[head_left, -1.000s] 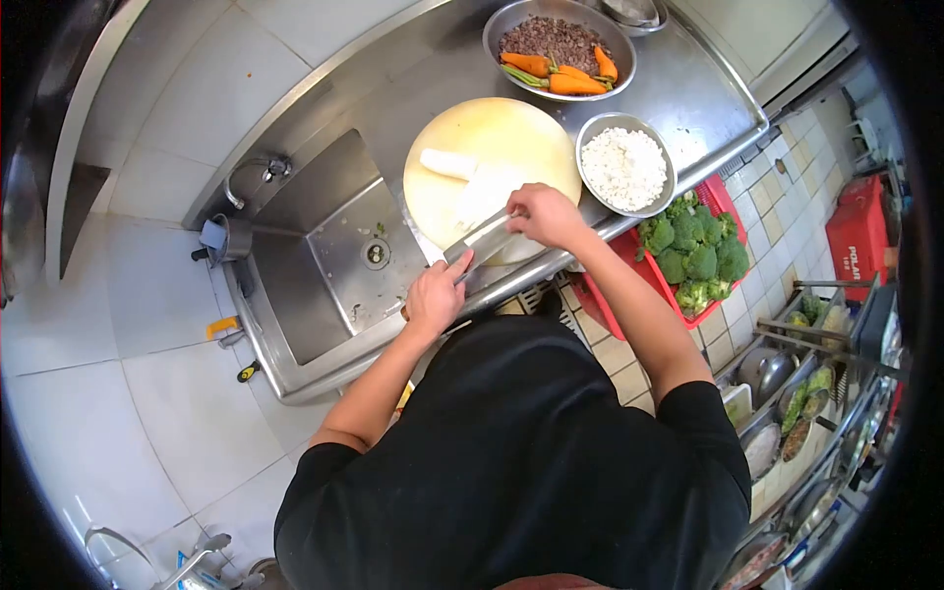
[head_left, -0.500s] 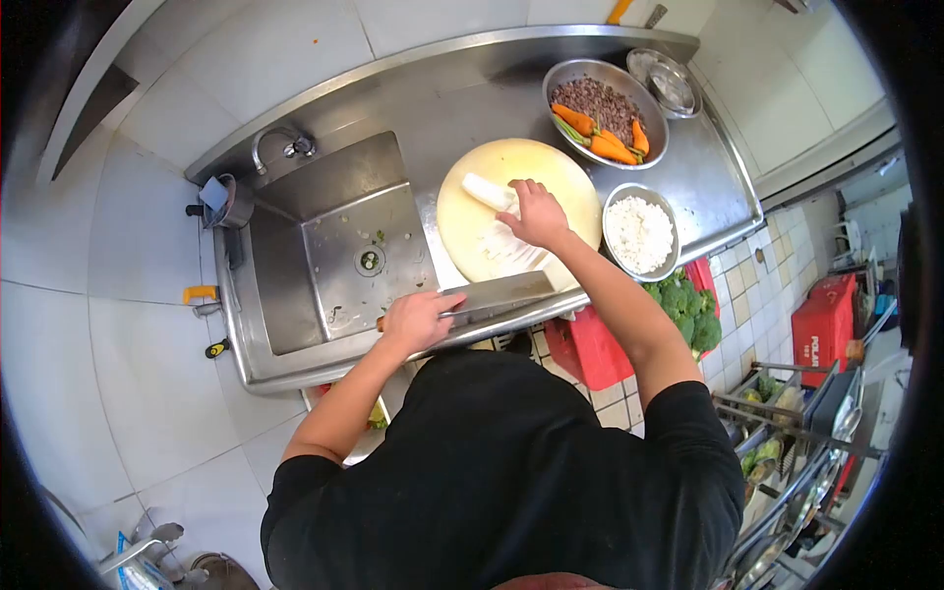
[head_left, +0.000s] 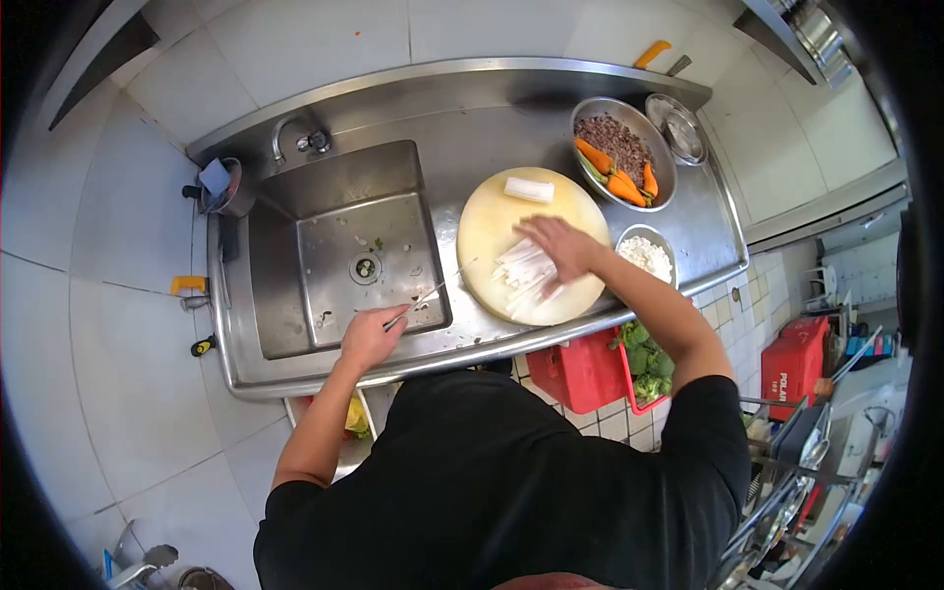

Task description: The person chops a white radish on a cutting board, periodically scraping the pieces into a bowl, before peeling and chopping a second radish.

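Strips of white vegetable [head_left: 521, 270] lie on a round board [head_left: 482, 214], which sits near the front edge of the steel surface [head_left: 713, 214]. The hands are apart: the right hand [head_left: 564, 248], blurred, is spread over the strips, and whether it touches them I cannot tell. The left hand [head_left: 372, 337] grips a knife [head_left: 437, 288], its blade edge-on above the sink's [head_left: 320, 241] front right corner. A white piece [head_left: 529, 190] rests by the board's back edge; a larger bowl [head_left: 653, 133] with carrots [head_left: 622, 190] stands near the surface's back right corner.
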`<state>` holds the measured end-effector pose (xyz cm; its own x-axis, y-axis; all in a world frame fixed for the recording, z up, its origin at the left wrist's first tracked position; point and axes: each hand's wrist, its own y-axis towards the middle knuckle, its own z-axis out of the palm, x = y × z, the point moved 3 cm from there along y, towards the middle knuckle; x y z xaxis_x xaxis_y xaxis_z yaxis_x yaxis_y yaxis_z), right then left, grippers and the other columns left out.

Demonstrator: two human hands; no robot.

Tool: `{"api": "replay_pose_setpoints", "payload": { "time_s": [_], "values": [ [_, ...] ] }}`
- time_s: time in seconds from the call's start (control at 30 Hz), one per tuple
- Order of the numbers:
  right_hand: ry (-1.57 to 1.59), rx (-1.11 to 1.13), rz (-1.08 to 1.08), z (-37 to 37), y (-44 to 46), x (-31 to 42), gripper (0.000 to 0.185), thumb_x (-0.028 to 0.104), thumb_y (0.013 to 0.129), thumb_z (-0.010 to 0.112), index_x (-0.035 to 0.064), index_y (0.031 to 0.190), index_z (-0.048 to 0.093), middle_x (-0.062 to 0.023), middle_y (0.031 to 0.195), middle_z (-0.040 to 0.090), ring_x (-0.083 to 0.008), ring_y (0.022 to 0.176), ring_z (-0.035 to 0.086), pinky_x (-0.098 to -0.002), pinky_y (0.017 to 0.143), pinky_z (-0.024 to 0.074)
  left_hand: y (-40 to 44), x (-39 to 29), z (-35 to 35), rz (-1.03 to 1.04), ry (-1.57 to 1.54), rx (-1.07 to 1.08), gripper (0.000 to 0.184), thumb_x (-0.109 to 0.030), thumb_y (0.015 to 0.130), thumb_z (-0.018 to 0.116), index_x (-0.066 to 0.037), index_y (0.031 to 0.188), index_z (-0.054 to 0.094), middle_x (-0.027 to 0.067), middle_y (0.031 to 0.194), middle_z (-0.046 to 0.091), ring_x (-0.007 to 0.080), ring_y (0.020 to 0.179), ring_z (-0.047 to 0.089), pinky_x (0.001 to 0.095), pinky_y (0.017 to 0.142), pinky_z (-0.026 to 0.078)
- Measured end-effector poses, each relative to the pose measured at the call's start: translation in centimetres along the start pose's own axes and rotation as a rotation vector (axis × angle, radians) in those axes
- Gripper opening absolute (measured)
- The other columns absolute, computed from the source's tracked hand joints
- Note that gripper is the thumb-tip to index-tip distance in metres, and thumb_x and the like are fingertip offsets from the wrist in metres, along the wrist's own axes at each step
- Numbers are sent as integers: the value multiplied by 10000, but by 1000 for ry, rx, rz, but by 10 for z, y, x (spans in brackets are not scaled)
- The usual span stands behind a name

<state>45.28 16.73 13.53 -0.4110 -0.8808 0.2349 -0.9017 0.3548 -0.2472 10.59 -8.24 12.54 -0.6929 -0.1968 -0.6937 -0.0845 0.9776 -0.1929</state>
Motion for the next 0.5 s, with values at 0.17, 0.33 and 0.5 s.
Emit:
{"api": "replay_pose_setpoints", "payload": {
  "time_s": [0.17, 0.33, 0.5],
  "values": [
    [-205, 54, -15, 45, -31, 2, 1443, 866, 625, 735, 58, 1671, 157, -215, 1722, 211, -374, 1624, 104, -519, 1329, 106, 12, 23, 6, -63, -80, 44, 345, -299, 965, 672, -150, 1265, 757, 212, 1100, 754, 424, 1001, 714, 457, 913, 567],
    [-177, 48, -81, 53, 9, -7, 1346, 910, 683, 648, 4, 1610, 282, -226, 1625, 360, -370, 1553, 287, -502, 1287, 227, 41, 15, 17, 7, -83, 28, 323, -277, 979, 656, -122, 1253, 727, 228, 986, 749, 449, 937, 706, 509, 851, 560],
    [-90, -146, 143, 67, 12, -1, 1091, 825, 802, 640, -46, 1439, 479, -220, 1397, 525, -377, 1336, 503, -473, 1142, 410, 64, -18, 19, 46, 65, 10, 287, -241, 1007, 610, -136, 1263, 688, 227, 979, 740, 454, 902, 703, 556, 806, 550]
  ]
}}
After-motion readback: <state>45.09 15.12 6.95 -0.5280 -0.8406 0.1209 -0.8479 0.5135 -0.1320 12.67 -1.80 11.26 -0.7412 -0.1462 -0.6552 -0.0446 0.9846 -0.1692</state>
